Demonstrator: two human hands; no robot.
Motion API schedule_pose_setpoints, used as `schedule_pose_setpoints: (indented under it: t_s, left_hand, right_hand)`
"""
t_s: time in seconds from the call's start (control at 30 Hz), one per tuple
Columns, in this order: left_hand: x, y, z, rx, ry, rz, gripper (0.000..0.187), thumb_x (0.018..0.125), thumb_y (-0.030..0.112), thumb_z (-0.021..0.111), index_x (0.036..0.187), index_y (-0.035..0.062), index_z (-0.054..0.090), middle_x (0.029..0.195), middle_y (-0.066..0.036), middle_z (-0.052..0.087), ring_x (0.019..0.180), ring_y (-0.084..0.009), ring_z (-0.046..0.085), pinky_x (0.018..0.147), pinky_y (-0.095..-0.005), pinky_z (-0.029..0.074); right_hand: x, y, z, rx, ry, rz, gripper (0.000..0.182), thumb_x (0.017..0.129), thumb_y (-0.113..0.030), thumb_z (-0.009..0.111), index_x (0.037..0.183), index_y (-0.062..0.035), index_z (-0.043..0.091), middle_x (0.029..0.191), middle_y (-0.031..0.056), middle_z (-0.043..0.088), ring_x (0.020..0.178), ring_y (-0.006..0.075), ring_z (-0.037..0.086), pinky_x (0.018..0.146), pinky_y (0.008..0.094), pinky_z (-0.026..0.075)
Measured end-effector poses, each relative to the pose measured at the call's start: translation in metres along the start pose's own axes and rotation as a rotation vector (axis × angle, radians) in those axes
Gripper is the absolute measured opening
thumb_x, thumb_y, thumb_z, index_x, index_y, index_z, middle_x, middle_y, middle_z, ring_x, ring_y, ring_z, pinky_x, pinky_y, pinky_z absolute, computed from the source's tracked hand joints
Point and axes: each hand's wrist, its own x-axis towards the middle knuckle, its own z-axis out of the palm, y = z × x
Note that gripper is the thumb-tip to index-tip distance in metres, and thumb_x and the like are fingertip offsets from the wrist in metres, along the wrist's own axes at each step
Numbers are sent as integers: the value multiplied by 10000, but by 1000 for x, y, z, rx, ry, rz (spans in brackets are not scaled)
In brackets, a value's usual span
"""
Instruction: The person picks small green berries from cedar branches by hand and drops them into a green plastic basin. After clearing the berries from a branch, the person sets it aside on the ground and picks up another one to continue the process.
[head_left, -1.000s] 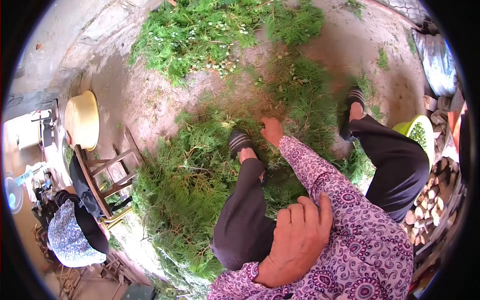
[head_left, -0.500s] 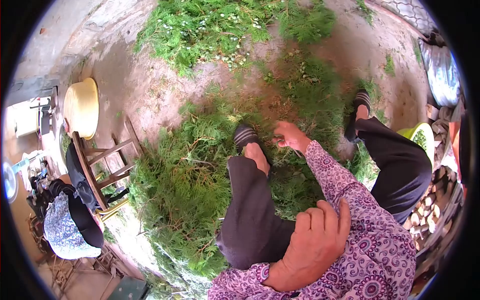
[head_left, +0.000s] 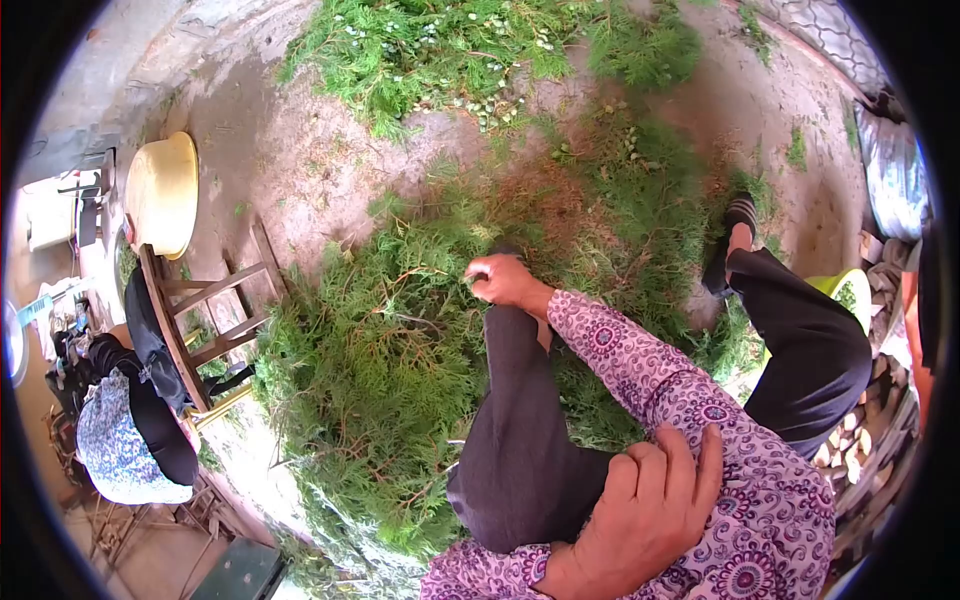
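My right hand (head_left: 505,281) hovers above the knee of the dark trousers (head_left: 520,420), at the edge of a heap of cut evergreen branches (head_left: 370,340). Its thumb and fingertips are curled together in a pinch; whatever is between them is too small to name. My left hand (head_left: 640,500) lies back upward across the patterned right sleeve (head_left: 700,410), fingers stretched over the cloth and slightly bent. Its palm is hidden. Behind the right hand, one dark shoe is mostly covered.
More branches with pale berry-like cones (head_left: 440,60) lie ahead. Left are a yellow basin (head_left: 163,195), a wooden frame (head_left: 215,310) and a person in a patterned garment (head_left: 125,440). A yellow-green container (head_left: 848,290) and stacked wood (head_left: 850,440) are at right.
My right hand has moved left and back toward the knee, from the branches beside the shoe. The left hand stays on the sleeve. The view has shifted slightly.
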Motion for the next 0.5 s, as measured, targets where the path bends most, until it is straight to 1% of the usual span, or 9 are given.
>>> schedule_pose_setpoints:
  t_s: [0.03, 0.1, 0.13, 0.17, 0.23, 0.27, 0.3, 0.4, 0.5]
  left_hand:
    - [2, 2, -4, -1, 22, -14, 318, 760, 132, 440, 1037, 29, 559, 861, -172, 553, 689, -225, 495, 618, -310, 390]
    - [3, 1, -5, -2, 42, -30, 297, 749, 129, 453, 996, 35, 586, 862, -186, 569, 689, -234, 508, 634, -323, 410]
    - [2, 0, -4, 5, 70, -28, 285, 748, 129, 453, 979, 31, 586, 853, -187, 568, 690, -235, 509, 625, -318, 405]
    - [1, -2, -4, 13, 97, -27, 273, 748, 129, 453, 963, 26, 586, 845, -188, 567, 692, -235, 509, 616, -314, 399]
    - [0, -4, -4, 13, 96, -41, 269, 748, 130, 453, 958, 26, 585, 839, -182, 566, 691, -233, 509, 613, -311, 397]
    - [0, -5, -5, 13, 98, -49, 264, 748, 130, 454, 952, 26, 585, 833, -177, 566, 690, -231, 509, 609, -309, 395]
    - [-1, -6, -5, 15, 96, -51, 264, 748, 130, 454, 952, 26, 585, 833, -177, 566, 690, -231, 509, 609, -309, 395]
    - [-1, -10, -7, 32, 79, -81, 261, 748, 129, 457, 950, 25, 585, 828, -166, 566, 693, -227, 513, 608, -303, 393]
    - [0, -12, -9, 25, 74, -100, 259, 754, 129, 459, 955, 23, 584, 826, -158, 566, 704, -225, 521, 615, -300, 396]
  right_hand:
    - [0, 0, 5, -1, 0, 1, 290, 638, -190, 565, 889, -60, 629, 761, 160, 613, 642, 292, 589, 614, 373, 461]
    - [1, -2, 13, -134, -216, -10, 248, 626, -233, 587, 793, -56, 633, 747, 150, 609, 675, 309, 586, 622, 390, 456]
    - [0, -4, 20, -157, -202, 13, 261, 615, -274, 604, 733, -42, 623, 719, 159, 596, 687, 329, 579, 631, 410, 451]
    - [3, -4, 27, -154, -206, 13, 261, 615, -274, 604, 733, -42, 623, 719, 159, 596, 687, 329, 579, 631, 410, 451]
    - [9, -9, 37, -307, -260, 44, 271, 612, -277, 612, 713, -26, 610, 708, 165, 591, 682, 336, 578, 635, 414, 451]
    - [7, -17, 37, -336, -293, 63, 217, 629, -223, 602, 710, -22, 616, 730, 165, 602, 702, 333, 588, 641, 408, 463]
    - [9, -19, 42, -333, -295, 61, 217, 629, -223, 602, 710, -22, 616, 730, 165, 602, 702, 333, 588, 641, 408, 463]
    - [12, -17, 53, -558, -228, 114, 126, 675, -90, 537, 734, -51, 642, 791, 143, 623, 758, 315, 604, 651, 397, 486]
    - [12, -17, 53, -578, -252, 120, 134, 689, -87, 521, 732, -59, 645, 795, 134, 626, 758, 308, 605, 644, 394, 487]
